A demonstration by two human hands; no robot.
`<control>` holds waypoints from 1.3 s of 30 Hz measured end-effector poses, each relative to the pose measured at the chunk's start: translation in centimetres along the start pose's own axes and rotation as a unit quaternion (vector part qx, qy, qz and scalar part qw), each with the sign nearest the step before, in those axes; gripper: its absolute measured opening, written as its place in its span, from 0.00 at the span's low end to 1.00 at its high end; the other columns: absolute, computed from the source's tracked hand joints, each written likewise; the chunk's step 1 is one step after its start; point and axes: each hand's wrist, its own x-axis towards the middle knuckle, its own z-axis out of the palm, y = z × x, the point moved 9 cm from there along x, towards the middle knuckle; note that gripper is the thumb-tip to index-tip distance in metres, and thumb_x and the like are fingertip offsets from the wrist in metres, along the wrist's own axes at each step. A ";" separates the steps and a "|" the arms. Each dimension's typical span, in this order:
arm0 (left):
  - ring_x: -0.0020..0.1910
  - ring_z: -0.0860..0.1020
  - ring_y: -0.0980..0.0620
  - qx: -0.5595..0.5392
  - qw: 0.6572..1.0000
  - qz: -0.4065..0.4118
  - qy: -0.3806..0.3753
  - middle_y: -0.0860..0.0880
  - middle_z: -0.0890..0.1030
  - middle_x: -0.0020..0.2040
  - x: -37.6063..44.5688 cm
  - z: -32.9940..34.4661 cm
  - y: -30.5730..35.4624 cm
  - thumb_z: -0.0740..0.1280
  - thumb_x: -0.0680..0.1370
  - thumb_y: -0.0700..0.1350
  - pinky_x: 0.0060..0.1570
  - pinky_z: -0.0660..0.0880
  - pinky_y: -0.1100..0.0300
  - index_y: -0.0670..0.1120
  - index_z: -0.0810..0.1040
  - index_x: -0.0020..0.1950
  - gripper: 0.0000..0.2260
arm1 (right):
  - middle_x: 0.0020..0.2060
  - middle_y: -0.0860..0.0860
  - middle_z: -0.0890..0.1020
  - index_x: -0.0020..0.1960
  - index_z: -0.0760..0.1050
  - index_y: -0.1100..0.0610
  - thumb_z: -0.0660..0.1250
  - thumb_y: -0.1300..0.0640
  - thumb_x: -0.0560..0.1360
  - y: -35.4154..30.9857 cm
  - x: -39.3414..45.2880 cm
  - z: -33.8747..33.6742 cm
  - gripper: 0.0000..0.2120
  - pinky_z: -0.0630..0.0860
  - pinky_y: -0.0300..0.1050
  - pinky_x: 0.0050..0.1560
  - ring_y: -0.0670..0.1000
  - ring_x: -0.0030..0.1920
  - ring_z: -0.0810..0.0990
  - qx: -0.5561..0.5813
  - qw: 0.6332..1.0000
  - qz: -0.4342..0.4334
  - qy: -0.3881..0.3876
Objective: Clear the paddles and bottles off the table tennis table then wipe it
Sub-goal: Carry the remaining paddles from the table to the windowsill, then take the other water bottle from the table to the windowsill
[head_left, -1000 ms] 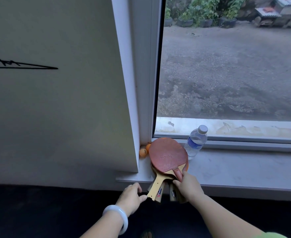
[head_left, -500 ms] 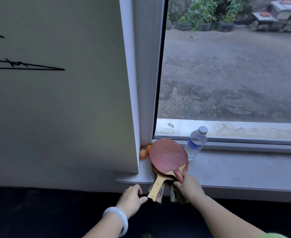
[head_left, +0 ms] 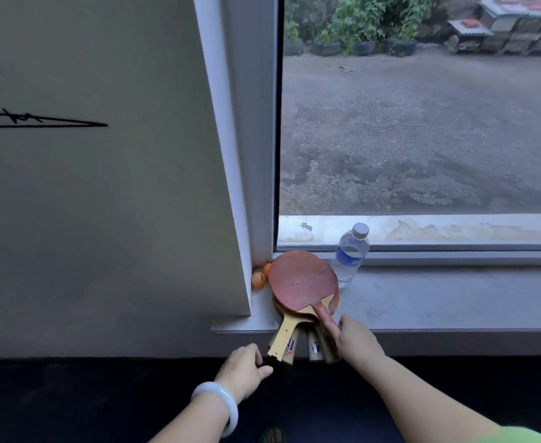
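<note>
Now settling the stacked paddles (head_left: pixel 302 287) on the windowsill (head_left: pixel 438 298) beside the bottle (head_left: pixel 349 254) | my right hand (head_left: pixel 357 342) is pinching the top handle, as a second ago | my left hand (head_left: pixel 245 367) is hanging loosely curled, holding nothing | stack barely shifting; table wiping not yet started.

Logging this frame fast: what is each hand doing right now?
Left hand: loosely curled beside the paddle handles, holding nothing.
Right hand: fingers on the top paddle's handle; a firm grip cannot be told.
</note>
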 end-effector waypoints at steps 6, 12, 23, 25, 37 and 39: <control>0.46 0.78 0.52 0.050 0.998 0.016 -0.031 0.53 0.77 0.45 -2.7 2.8 4.5 0.69 0.76 0.54 0.49 0.76 0.57 0.52 0.71 0.41 0.10 | 0.50 0.53 0.77 0.47 0.66 0.56 0.57 0.50 0.82 6.0 -3.2 -4.5 0.10 0.69 0.46 0.45 0.56 0.52 0.76 -0.006 0.997 0.024 0.067; 0.50 0.77 0.50 0.141 0.976 0.157 -0.061 0.52 0.78 0.48 -6.3 10.2 18.7 0.67 0.77 0.54 0.51 0.73 0.58 0.50 0.71 0.45 0.10 | 0.51 0.52 0.77 0.48 0.68 0.55 0.61 0.54 0.80 21.1 -11.3 -10.4 0.05 0.70 0.44 0.46 0.54 0.53 0.77 0.039 0.985 0.127 0.114; 0.48 0.77 0.52 0.221 0.868 0.424 -0.133 0.53 0.77 0.45 -22.9 33.0 50.1 0.68 0.77 0.53 0.49 0.74 0.57 0.48 0.74 0.47 0.09 | 0.47 0.49 0.77 0.47 0.70 0.53 0.66 0.59 0.75 52.4 -37.0 -21.5 0.05 0.73 0.44 0.39 0.52 0.42 0.76 0.174 0.899 0.308 0.259; 0.49 0.77 0.51 0.243 0.837 0.468 -0.145 0.52 0.78 0.47 -27.0 37.5 54.2 0.68 0.77 0.52 0.50 0.75 0.56 0.47 0.76 0.49 0.09 | 0.47 0.49 0.79 0.46 0.70 0.52 0.67 0.59 0.74 56.9 -41.8 -22.3 0.06 0.76 0.46 0.43 0.52 0.43 0.78 0.202 0.876 0.336 0.281; 0.49 0.78 0.45 0.333 0.634 0.654 -0.243 0.44 0.79 0.50 -50.4 63.4 71.9 0.69 0.74 0.50 0.48 0.76 0.54 0.43 0.76 0.46 0.11 | 0.52 0.49 0.76 0.54 0.71 0.54 0.70 0.58 0.74 78.2 -65.7 -20.7 0.11 0.74 0.42 0.44 0.49 0.44 0.75 0.301 0.718 0.501 0.378; 0.47 0.76 0.48 0.335 0.596 0.681 -0.263 0.47 0.77 0.50 -53.9 67.8 74.2 0.69 0.74 0.50 0.46 0.73 0.58 0.45 0.74 0.47 0.10 | 0.52 0.50 0.76 0.53 0.71 0.55 0.71 0.58 0.74 81.3 -69.6 -20.7 0.12 0.75 0.44 0.48 0.49 0.46 0.75 0.309 0.685 0.529 0.395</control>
